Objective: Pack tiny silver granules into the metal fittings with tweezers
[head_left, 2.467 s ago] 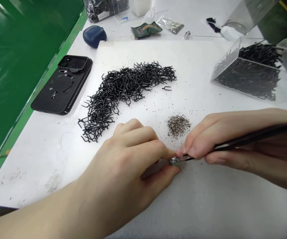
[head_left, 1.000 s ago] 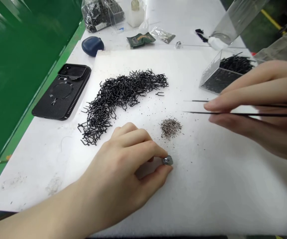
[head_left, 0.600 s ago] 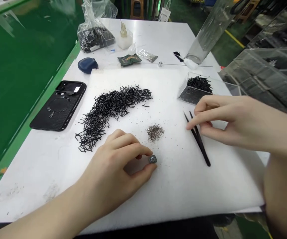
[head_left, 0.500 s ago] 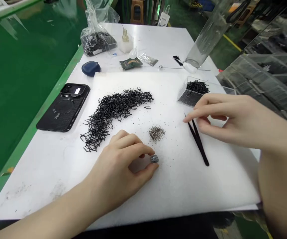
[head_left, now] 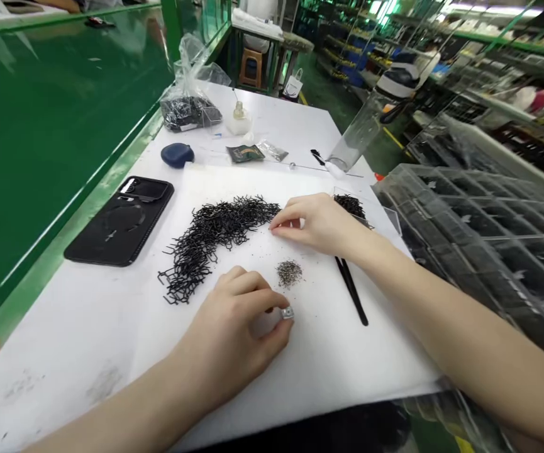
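My left hand (head_left: 234, 321) is closed, with thumb and forefinger gripping a small silver-grey metal piece (head_left: 287, 312) just above the white mat (head_left: 328, 352). My right hand (head_left: 316, 223) reaches across to the right end of a curved pile of black bent wire pieces (head_left: 215, 229). Its thumb and forefinger are pinched together there, and whatever lies between the tips is too small to make out. Between the hands sits a little heap of tiny brownish metal bits (head_left: 289, 273). Black tweezers (head_left: 353, 292) lie on the mat under my right forearm, their tips hidden.
A black phone (head_left: 121, 220) lies at left, with a dark blue rounded case (head_left: 177, 155) behind it. Farther back are a bag of black pieces (head_left: 189, 110), a small bottle (head_left: 238, 119) and a green packet (head_left: 244, 153). Clear compartment boxes (head_left: 479, 226) stand at right.
My right hand has moved left from above the tweezers to the pile of black wire pieces. My left hand still grips the metal piece, now turned slightly. The view has tilted upward.
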Tool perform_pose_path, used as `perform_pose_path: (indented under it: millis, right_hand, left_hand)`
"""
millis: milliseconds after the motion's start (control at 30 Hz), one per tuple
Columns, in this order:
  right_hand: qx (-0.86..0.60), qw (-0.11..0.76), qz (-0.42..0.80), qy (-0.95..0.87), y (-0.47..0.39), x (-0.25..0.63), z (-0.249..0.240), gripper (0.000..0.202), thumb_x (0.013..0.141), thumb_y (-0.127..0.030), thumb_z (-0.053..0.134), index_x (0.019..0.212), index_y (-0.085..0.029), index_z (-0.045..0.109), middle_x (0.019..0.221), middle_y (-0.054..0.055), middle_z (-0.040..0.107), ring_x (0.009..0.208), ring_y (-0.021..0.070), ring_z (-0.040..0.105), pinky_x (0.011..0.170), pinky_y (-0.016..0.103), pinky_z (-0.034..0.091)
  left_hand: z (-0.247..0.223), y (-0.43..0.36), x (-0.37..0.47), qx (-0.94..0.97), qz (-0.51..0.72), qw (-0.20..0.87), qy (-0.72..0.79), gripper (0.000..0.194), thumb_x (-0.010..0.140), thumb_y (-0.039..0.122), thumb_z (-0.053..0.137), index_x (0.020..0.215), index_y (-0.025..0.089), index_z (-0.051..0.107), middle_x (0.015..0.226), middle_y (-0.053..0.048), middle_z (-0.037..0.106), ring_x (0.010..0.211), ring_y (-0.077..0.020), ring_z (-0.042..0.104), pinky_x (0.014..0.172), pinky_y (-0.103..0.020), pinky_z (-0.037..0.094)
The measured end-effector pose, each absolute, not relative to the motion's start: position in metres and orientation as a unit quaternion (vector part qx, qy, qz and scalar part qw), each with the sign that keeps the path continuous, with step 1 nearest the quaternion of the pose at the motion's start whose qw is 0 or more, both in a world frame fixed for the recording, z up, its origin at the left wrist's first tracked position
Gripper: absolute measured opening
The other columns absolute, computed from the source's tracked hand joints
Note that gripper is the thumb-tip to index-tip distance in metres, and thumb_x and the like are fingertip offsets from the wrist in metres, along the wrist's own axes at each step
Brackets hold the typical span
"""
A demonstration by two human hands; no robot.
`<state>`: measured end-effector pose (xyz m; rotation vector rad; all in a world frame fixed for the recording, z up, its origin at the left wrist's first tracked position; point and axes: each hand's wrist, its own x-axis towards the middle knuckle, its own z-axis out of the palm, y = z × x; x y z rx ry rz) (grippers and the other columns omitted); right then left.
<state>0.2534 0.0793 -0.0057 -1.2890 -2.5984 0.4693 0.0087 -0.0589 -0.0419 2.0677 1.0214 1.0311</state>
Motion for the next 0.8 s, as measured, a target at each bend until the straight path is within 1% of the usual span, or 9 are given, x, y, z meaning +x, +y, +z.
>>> perform_pose_path:
  millis: [133, 267, 333, 367, 400, 500, 600, 700, 800]
  right_hand:
    - [-0.432, 0.112, 0.151, -0.882, 0.08, 0.255, -0.015, 0.044, 0.116, -0.046, 0.084, 0.153, -0.024, 0.077, 0.159, 0.014, 0.077, 0.132, 0.032, 0.081, 0.11, 0.056, 0.073]
    - [-0.415, 0.179, 0.126, -0.883, 0.07, 0.259, -0.014, 0.043, 0.117, -0.047, 0.083, 0.152, -0.025, 0.077, 0.159, 0.014, 0.077, 0.131, 0.031, 0.081, 0.11, 0.055, 0.072]
    - [-0.414, 0.241, 0.104, -0.872, 0.057, 0.261, -0.009, 0.035, 0.117, -0.045, 0.082, 0.144, -0.024, 0.079, 0.15, 0.013, 0.08, 0.125, 0.0293, 0.082, 0.107, 0.053, 0.073]
    - [-0.413, 0.279, 0.094, -0.862, 0.048, 0.262, -0.006, 0.015, 0.12, -0.037, 0.074, 0.128, -0.025, 0.08, 0.134, 0.012, 0.083, 0.117, 0.0294, 0.082, 0.105, 0.051, 0.072]
    - [-0.412, 0.311, 0.09, -0.852, 0.039, 0.262, -0.004, 0.01, 0.121, -0.029, 0.067, 0.118, -0.027, 0.077, 0.123, 0.012, 0.083, 0.111, 0.0295, 0.082, 0.102, 0.051, 0.072]
    - [-0.401, 0.395, 0.1, -0.82, 0.011, 0.259, -0.004, 0.012, 0.119, -0.021, 0.063, 0.12, -0.031, 0.069, 0.113, 0.008, 0.084, 0.103, 0.0286, 0.085, 0.086, 0.044, 0.073]
    - [-0.39, 0.455, 0.122, -0.791, -0.011, 0.254, -0.01, 0.017, 0.117, -0.018, 0.067, 0.12, -0.033, 0.071, 0.106, 0.003, 0.085, 0.091, 0.0248, 0.088, 0.072, 0.039, 0.072]
    - [-0.376, 0.479, 0.118, -0.785, -0.026, 0.251, -0.009, 0.026, 0.108, -0.01, 0.076, 0.111, -0.036, 0.078, 0.095, -0.001, 0.087, 0.081, 0.0241, 0.087, 0.072, 0.041, 0.072]
    - [-0.365, 0.466, 0.073, -0.803, -0.032, 0.251, 0.0, 0.031, 0.104, -0.008, 0.08, 0.108, -0.038, 0.082, 0.092, -0.005, 0.091, 0.068, 0.0212, 0.082, 0.063, 0.04, 0.069]
  left_hand:
    - [-0.039, -0.059, 0.008, 0.754, 0.414, 0.328, 0.391, 0.015, 0.098, 0.019, 0.079, 0.105, 0.024, 0.091, 0.096, -0.005, 0.085, 0.09, -0.0247, 0.079, 0.084, -0.038, 0.067]
    - [-0.03, -0.057, 0.008, 0.729, 0.422, 0.364, 0.397, 0.013, 0.092, 0.018, 0.08, 0.1, 0.025, 0.088, 0.1, -0.002, 0.09, 0.09, -0.0219, 0.084, 0.087, -0.035, 0.069]
    - [-0.025, -0.056, 0.007, 0.713, 0.423, 0.385, 0.405, 0.014, 0.088, 0.016, 0.081, 0.097, 0.025, 0.086, 0.095, 0.0, 0.09, 0.085, -0.0205, 0.082, 0.083, -0.033, 0.068]
    - [-0.023, -0.056, 0.007, 0.703, 0.423, 0.398, 0.411, 0.015, 0.086, 0.016, 0.081, 0.096, 0.025, 0.086, 0.092, 0.001, 0.09, 0.081, -0.0196, 0.081, 0.08, -0.032, 0.068]
    - [-0.021, -0.055, 0.006, 0.692, 0.422, 0.412, 0.416, 0.015, 0.085, 0.016, 0.082, 0.096, 0.025, 0.086, 0.089, 0.001, 0.089, 0.077, -0.0186, 0.079, 0.077, -0.031, 0.067]
    - [-0.015, -0.053, 0.005, 0.654, 0.419, 0.466, 0.424, 0.014, 0.086, 0.017, 0.084, 0.098, 0.022, 0.09, 0.09, -0.001, 0.092, 0.071, -0.0169, 0.079, 0.07, -0.028, 0.07]
    - [-0.009, -0.049, 0.003, 0.626, 0.406, 0.519, 0.418, 0.015, 0.088, 0.021, 0.09, 0.102, 0.021, 0.095, 0.095, -0.005, 0.096, 0.075, -0.0204, 0.088, 0.072, -0.028, 0.075]
    - [-0.003, -0.046, 0.001, 0.555, 0.382, 0.605, 0.424, 0.016, 0.088, 0.019, 0.098, 0.103, 0.023, 0.1, 0.096, -0.005, 0.098, 0.085, -0.023, 0.094, 0.079, -0.027, 0.078]
    - [-0.002, -0.046, -0.001, 0.45, 0.374, 0.701, 0.408, 0.02, 0.089, 0.014, 0.103, 0.1, 0.03, 0.102, 0.097, -0.002, 0.098, 0.092, -0.0213, 0.096, 0.085, -0.024, 0.078]
